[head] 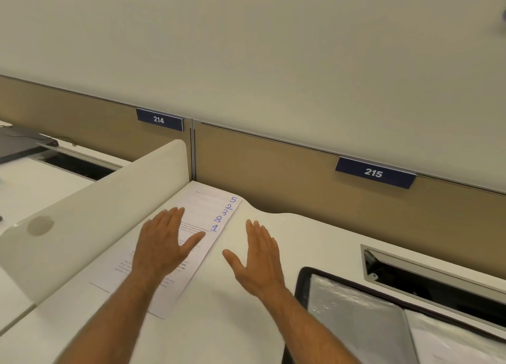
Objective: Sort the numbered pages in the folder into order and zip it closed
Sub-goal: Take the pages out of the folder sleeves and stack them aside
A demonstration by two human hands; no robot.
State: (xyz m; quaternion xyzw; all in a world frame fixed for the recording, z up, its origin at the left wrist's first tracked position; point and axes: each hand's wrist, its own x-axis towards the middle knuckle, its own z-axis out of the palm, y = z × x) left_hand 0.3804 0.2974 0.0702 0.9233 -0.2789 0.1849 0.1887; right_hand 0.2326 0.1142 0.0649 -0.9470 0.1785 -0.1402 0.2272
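Under the left hand (161,244), whose straight fingers are pressing flat, the numbered pages (208,215) are lying fanned so the blue digits 5, 2, 3, 8, 1 are showing. Just beside them the right hand (260,257) is hovering open, probably above the white desk (219,322). Right of it the open folder (353,309) is waiting, and tan partitions marked 214 (159,119) and 215 (373,172) are standing behind.

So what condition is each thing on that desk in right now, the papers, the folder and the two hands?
pages: fanned out on the desk, numbers 5, 2, 3, 8, 1 showing, out of order
folder: open, lying at the right, plastic sleeves showing
left hand: flat, fingers straight, over the pages
right hand: open, over bare desk, holding nothing
desk cable hatch: open
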